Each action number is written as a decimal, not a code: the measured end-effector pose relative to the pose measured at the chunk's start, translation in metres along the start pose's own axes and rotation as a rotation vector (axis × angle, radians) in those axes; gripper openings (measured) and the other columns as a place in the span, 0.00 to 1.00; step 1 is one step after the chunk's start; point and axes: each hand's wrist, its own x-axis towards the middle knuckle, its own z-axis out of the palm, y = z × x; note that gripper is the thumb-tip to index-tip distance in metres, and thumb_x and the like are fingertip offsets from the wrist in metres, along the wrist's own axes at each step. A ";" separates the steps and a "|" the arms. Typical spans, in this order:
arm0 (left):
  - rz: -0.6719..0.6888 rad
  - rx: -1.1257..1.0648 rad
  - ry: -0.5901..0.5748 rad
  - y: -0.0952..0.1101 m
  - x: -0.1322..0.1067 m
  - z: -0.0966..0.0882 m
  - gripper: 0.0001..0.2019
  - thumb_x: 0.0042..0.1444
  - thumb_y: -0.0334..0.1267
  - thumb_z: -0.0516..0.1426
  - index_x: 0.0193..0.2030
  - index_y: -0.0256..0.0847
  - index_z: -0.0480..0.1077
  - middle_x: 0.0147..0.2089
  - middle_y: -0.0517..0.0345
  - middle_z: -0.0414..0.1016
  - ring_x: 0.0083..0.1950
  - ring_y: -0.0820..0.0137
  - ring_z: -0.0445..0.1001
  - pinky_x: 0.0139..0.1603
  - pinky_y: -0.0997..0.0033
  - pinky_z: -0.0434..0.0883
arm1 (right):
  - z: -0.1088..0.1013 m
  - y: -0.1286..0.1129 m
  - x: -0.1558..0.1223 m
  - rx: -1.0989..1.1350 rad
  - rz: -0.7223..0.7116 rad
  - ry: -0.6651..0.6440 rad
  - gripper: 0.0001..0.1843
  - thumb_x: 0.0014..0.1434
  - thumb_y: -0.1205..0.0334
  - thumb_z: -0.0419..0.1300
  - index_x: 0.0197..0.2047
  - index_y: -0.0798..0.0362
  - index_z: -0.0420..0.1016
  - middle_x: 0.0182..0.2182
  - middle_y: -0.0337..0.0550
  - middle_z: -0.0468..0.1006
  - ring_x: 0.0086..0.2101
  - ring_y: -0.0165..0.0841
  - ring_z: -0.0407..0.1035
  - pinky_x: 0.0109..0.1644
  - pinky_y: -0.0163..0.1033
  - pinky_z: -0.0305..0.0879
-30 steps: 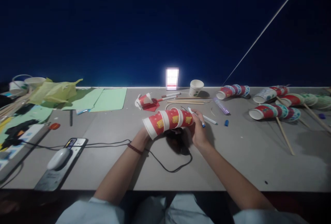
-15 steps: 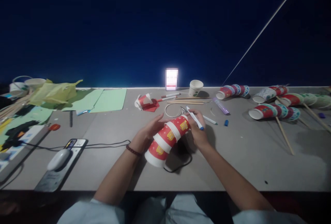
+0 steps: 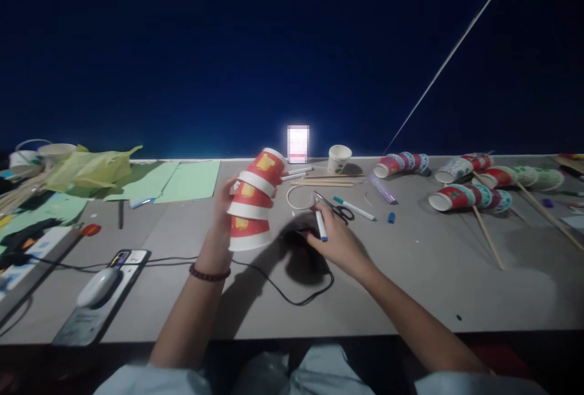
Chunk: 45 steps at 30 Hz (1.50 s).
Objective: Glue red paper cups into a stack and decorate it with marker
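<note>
My left hand (image 3: 221, 209) is closed round a curved chain of red paper cups (image 3: 249, 207) with white rims and yellow prints, raised above the table and tilted. A white marker (image 3: 321, 224) with a blue end stands in my right hand (image 3: 342, 243), among the fingers. Under the right fingertips, in shadow, lies a dark object (image 3: 303, 249) with a black cable; its kind I cannot make out. Black-handled scissors (image 3: 344, 213) lie just beyond this hand. A teal-tipped marker (image 3: 356, 208) and a blue cap (image 3: 391, 218) rest farther right.
Several patterned cup chains (image 3: 472, 198) lie at the right, some with wooden sticks. A white paper cup (image 3: 340, 160) stands by the wall near thin sticks (image 3: 326, 182). At the left are green paper (image 3: 189, 182), a yellow bag (image 3: 93, 170), a power strip (image 3: 39, 261) and a phone (image 3: 103, 297).
My left hand has lifted the cup chain up and to the left, turning it more upright. My right hand has let go of the chain and moved down-left to the dark object, still holding the marker.
</note>
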 end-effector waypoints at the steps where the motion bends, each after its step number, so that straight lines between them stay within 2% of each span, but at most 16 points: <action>1: 0.011 -0.010 0.024 0.004 -0.002 0.004 0.30 0.57 0.51 0.54 0.59 0.29 0.68 0.46 0.40 0.82 0.44 0.54 0.82 0.42 0.60 0.79 | -0.001 -0.002 -0.004 -0.054 0.006 -0.061 0.30 0.50 0.62 0.66 0.56 0.50 0.65 0.52 0.52 0.75 0.54 0.48 0.71 0.57 0.53 0.67; 5: 0.027 -0.028 0.124 0.008 -0.011 0.008 0.32 0.55 0.51 0.55 0.59 0.27 0.68 0.48 0.37 0.81 0.44 0.54 0.82 0.42 0.60 0.79 | -0.004 0.003 -0.028 -0.075 -0.044 -0.233 0.34 0.49 0.65 0.68 0.59 0.49 0.63 0.57 0.51 0.72 0.57 0.46 0.69 0.59 0.50 0.66; 8: 0.068 -0.049 0.156 0.009 -0.018 -0.005 0.31 0.56 0.51 0.54 0.60 0.30 0.67 0.46 0.39 0.81 0.42 0.55 0.82 0.40 0.59 0.80 | -0.005 0.019 -0.047 0.017 -0.110 -0.325 0.38 0.47 0.66 0.70 0.60 0.47 0.61 0.61 0.49 0.69 0.61 0.45 0.65 0.63 0.49 0.63; 11: 0.123 -0.090 0.186 0.016 -0.030 -0.025 0.32 0.57 0.52 0.54 0.63 0.32 0.64 0.51 0.39 0.79 0.42 0.55 0.82 0.41 0.58 0.80 | -0.008 0.032 -0.056 0.081 -0.098 -0.331 0.38 0.48 0.65 0.70 0.60 0.43 0.61 0.62 0.48 0.68 0.61 0.46 0.66 0.62 0.50 0.65; 14: 0.171 -0.086 0.220 0.024 -0.044 -0.047 0.33 0.57 0.51 0.55 0.65 0.33 0.63 0.52 0.37 0.79 0.42 0.54 0.82 0.41 0.55 0.80 | -0.006 0.034 -0.053 0.096 -0.055 -0.282 0.38 0.49 0.62 0.70 0.61 0.43 0.61 0.61 0.49 0.69 0.58 0.46 0.69 0.60 0.51 0.66; 17: 0.249 -0.098 0.265 0.025 -0.053 -0.066 0.34 0.54 0.49 0.56 0.65 0.32 0.63 0.51 0.37 0.80 0.39 0.56 0.82 0.38 0.59 0.80 | 0.000 0.026 -0.041 0.081 -0.050 -0.250 0.41 0.47 0.58 0.71 0.62 0.45 0.60 0.60 0.51 0.68 0.59 0.47 0.67 0.62 0.53 0.62; 20: 0.253 -0.112 0.303 0.022 -0.056 -0.078 0.33 0.55 0.49 0.55 0.64 0.31 0.63 0.49 0.38 0.80 0.38 0.57 0.82 0.37 0.61 0.80 | 0.009 0.019 -0.028 0.057 -0.061 -0.266 0.43 0.43 0.57 0.73 0.61 0.47 0.60 0.59 0.51 0.68 0.60 0.48 0.65 0.64 0.53 0.61; 22: 0.255 -0.124 0.311 0.020 -0.056 -0.082 0.32 0.56 0.49 0.54 0.64 0.31 0.64 0.50 0.38 0.80 0.38 0.58 0.82 0.38 0.61 0.80 | 0.014 0.017 -0.022 0.038 -0.066 -0.271 0.40 0.45 0.60 0.71 0.60 0.48 0.60 0.56 0.50 0.70 0.57 0.46 0.67 0.62 0.51 0.62; 26: 0.289 -0.141 0.294 0.020 -0.058 -0.085 0.32 0.55 0.49 0.55 0.63 0.33 0.65 0.50 0.39 0.80 0.39 0.57 0.82 0.39 0.60 0.80 | 0.026 0.019 -0.016 0.007 -0.043 -0.181 0.32 0.49 0.66 0.63 0.58 0.48 0.61 0.52 0.49 0.72 0.52 0.43 0.70 0.58 0.50 0.66; 32: 0.284 -0.167 0.286 0.017 -0.059 -0.086 0.31 0.55 0.49 0.56 0.63 0.34 0.65 0.51 0.39 0.80 0.39 0.57 0.82 0.38 0.60 0.81 | 0.059 0.018 0.003 0.047 -0.060 0.071 0.26 0.48 0.67 0.58 0.52 0.49 0.63 0.49 0.49 0.74 0.51 0.43 0.72 0.56 0.50 0.68; 39: 0.249 -0.169 0.340 0.015 -0.058 -0.083 0.31 0.57 0.50 0.54 0.62 0.31 0.66 0.49 0.39 0.80 0.38 0.57 0.82 0.37 0.60 0.81 | 0.104 -0.005 0.055 0.101 -0.089 0.231 0.25 0.48 0.68 0.58 0.51 0.48 0.61 0.49 0.50 0.74 0.53 0.44 0.69 0.59 0.51 0.66; 45: 0.146 -0.134 0.314 0.013 -0.057 -0.084 0.31 0.55 0.48 0.54 0.61 0.28 0.66 0.48 0.38 0.81 0.37 0.57 0.82 0.36 0.61 0.80 | 0.123 -0.020 0.091 0.129 -0.038 0.284 0.29 0.46 0.73 0.57 0.53 0.53 0.60 0.53 0.56 0.72 0.55 0.46 0.66 0.60 0.52 0.63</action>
